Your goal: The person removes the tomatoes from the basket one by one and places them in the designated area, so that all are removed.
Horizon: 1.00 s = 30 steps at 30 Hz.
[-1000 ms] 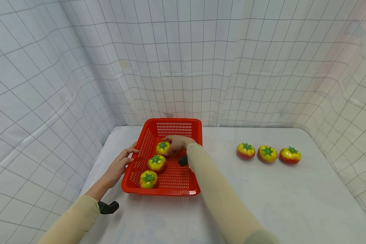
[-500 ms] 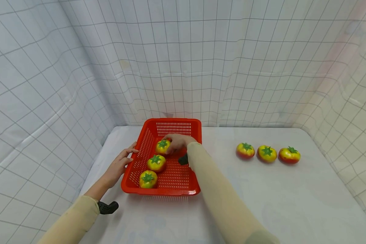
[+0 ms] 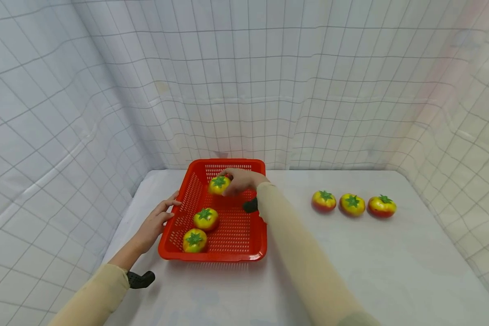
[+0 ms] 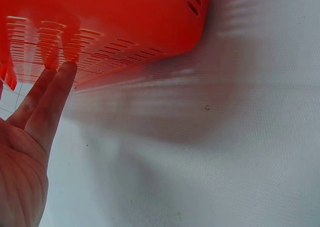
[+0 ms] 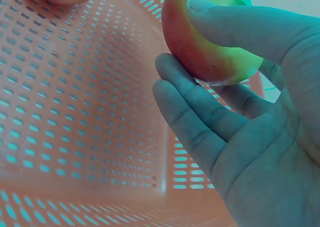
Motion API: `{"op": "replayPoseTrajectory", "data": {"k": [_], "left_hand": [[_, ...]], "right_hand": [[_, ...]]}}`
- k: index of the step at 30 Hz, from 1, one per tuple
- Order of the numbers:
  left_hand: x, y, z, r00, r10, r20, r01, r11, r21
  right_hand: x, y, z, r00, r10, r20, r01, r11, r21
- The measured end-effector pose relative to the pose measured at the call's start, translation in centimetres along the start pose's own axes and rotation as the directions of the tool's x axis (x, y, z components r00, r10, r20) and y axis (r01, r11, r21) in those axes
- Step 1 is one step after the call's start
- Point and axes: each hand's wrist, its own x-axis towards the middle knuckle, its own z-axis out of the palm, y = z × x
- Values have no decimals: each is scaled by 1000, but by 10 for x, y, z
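My right hand (image 3: 240, 179) grips a yellow-and-red tomato (image 3: 218, 184) with a green leafy top, lifted inside the red plastic basket (image 3: 212, 257). In the right wrist view the thumb lies over the tomato (image 5: 215, 59) and the fingers go beneath it. Two more tomatoes lie in the basket's left side, one near the middle (image 3: 206, 219) and one in the front corner (image 3: 195, 240). My left hand (image 3: 152, 226) touches the basket's left side; in the left wrist view its straight fingertips rest against the slotted outer wall (image 4: 125, 22).
Three similar tomatoes stand in a row on the white table (image 3: 330, 262) to the right: a left one (image 3: 323, 202), a middle one (image 3: 352, 205) and a right one (image 3: 381, 207). White gridded curtains (image 3: 244, 90) enclose the back and sides.
My right hand has raised the tomato from the basket floor, slightly up and toward the back. The left hand keeps its place at the basket's side. The head view has shifted slightly.
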Motion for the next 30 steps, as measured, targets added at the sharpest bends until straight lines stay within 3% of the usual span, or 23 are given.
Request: {"op": "replayPoseTrajectory", "data": {"k": [9, 19, 30], "left_hand": [[-1, 1, -1, 1000, 26, -8, -26, 999, 35], [2, 2, -2, 1000, 22, 2, -22, 999, 34], [3, 0, -2, 1000, 15, 7, -15, 1000, 22]], "right_hand": [[-16, -5, -13, 999, -37, 9, 37, 998, 53], [-41, 2, -30, 998, -70, -3, 70, 996, -54], [-80, 10, -57, 991, -133, -33, 129, 988, -89]]}}
